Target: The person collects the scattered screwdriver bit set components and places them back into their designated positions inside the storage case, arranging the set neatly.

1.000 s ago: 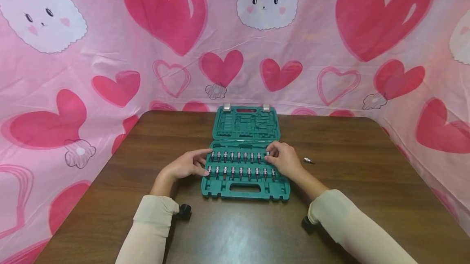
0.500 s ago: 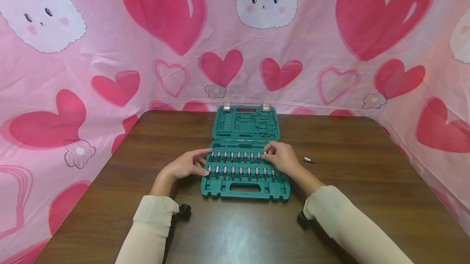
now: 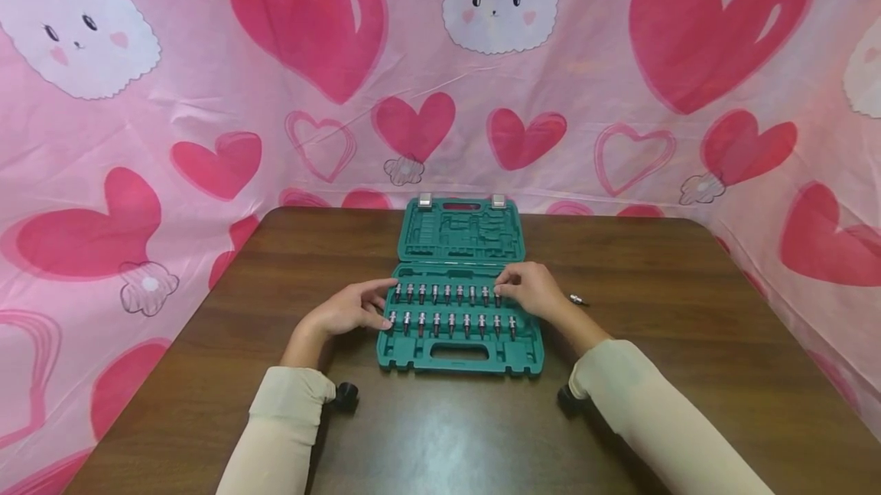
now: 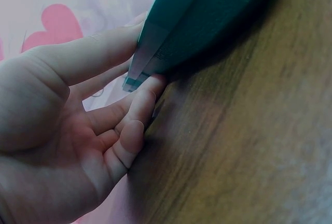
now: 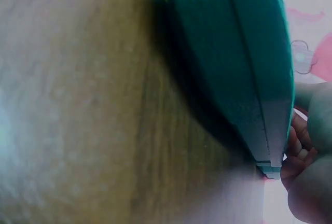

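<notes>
An opened green tool case point(image 3: 461, 366) lies on the table, holding two rows of silver bit sockets point(image 3: 452, 323). My left hand point(image 3: 346, 310) rests against its left edge, thumb and index finger spread apart along it. In the left wrist view, the other fingers bend loosely beside the case wall point(image 4: 176, 42). At the right end of the back row, my right hand point(image 3: 537, 290) pinches the top of a bit socket point(image 3: 498, 299), which stands in line with the others. Case and hand hide most of the right fingertips in the right wrist view.
Another bit socket point(image 3: 578, 300) lies loose on the wooden table point(image 3: 440, 434), right of the case and partly behind my right wrist. The case lid point(image 3: 461, 235) stands raised at the back. A pink heart-printed cloth point(image 3: 578, 74) surrounds the table.
My right hand has shifted slightly left with the bit socket, which now sits in line at the end of the back row. My left hand has stayed in place.
</notes>
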